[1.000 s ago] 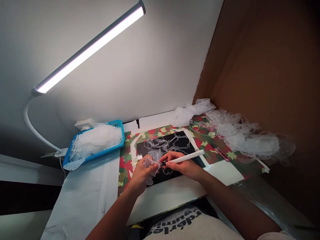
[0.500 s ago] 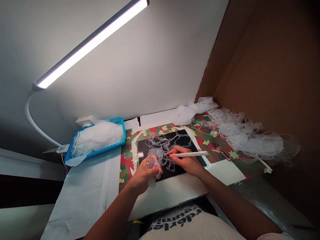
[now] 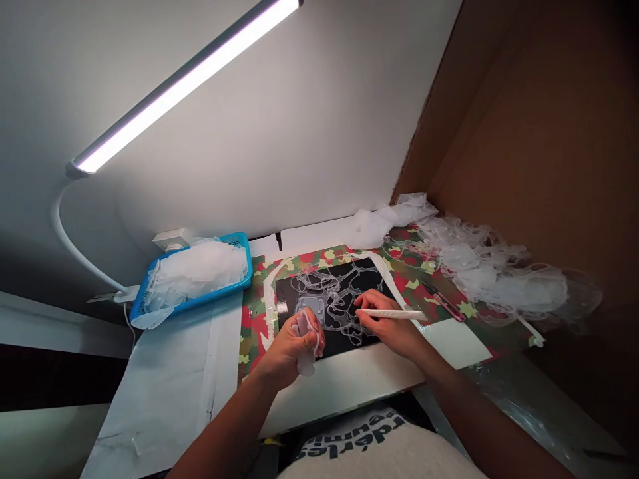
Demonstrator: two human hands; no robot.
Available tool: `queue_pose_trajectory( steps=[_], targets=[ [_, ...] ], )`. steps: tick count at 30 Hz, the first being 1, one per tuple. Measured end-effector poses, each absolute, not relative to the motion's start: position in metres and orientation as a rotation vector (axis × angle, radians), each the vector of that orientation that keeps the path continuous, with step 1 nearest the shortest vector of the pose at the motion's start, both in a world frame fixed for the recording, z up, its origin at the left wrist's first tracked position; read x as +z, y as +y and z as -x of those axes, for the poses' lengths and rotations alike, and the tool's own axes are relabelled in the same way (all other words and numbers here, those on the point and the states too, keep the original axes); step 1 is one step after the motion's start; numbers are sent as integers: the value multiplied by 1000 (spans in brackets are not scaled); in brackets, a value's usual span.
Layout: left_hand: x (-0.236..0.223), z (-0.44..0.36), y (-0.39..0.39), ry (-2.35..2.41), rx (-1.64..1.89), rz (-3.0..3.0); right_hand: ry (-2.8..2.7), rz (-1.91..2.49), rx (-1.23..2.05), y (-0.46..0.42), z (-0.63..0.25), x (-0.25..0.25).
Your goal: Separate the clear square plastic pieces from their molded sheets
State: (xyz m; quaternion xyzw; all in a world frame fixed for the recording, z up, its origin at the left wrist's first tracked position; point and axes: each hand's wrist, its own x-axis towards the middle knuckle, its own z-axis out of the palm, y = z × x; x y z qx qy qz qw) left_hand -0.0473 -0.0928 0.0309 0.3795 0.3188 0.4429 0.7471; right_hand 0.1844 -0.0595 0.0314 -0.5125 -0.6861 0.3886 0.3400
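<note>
- Clear plastic film cut-out [image 3: 306, 362] is bunched in my left hand [image 3: 287, 349], above the black sheet. My fingers curl closed around it, so most of its outline is hidden, and only a lower corner hangs below the hand.
- My right hand [image 3: 387, 326] is closed in a pen grip on a slim white pen-shaped tool [image 3: 394, 313]. Its tip is hidden behind my fingers, so I cannot tell whether it touches the sheet.
- Under both hands lies a glossy black sheet [image 3: 289, 306], covered by a web of clear film outlines [image 3: 329, 293]. My hands hide its lower part, and the thin clear lines are hard to follow against the glare.
- That sheet rests on a red, green and yellow camouflage mat [image 3: 254, 326] on a white desk [image 3: 339, 392], with white tape strips [image 3: 387, 279] along its edges.
- To the left, a bright blue plastic tray [image 3: 242, 279] holds a heap of clear film pieces [image 3: 197, 273].
- To the right, a tangled pile of clear film scraps [image 3: 489, 276] lies against a brown cardboard wall [image 3: 524, 133].
- Just beside that pile, a small red-handled tool [image 3: 442, 303] lies on the mat, too small to identify.
- Overhead, a white bar lamp [image 3: 174, 93] runs out of view at the top edge.
</note>
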Motion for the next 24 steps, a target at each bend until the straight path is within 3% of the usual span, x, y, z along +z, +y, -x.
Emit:
queue_pose_trajectory(
  steps=[5, 11, 14, 19, 21, 24],
  targets=[
    [33, 38, -95, 954, 891, -1001, -1574, 954, 1606, -77, -169, 52],
    [24, 38, -96, 1118, 836, -1356, -1540, 1115, 1429, -79, -183, 44],
    [16, 57, -95, 1275, 846, -1733, -1422, 1290, 1124, -65, -243, 38],
    [-9, 84, -104, 1482, 824, -2361, -1404, 1710, 211, -43, -313, 39],
    [-17, 85, -111, 1507, 712, -2545, -1530, 1610, 320, -42, -294, 43],
    [-21, 82, -120, 1554, 507, -2718, -1789, 1240, 900, -47, -227, 44]
  ],
)
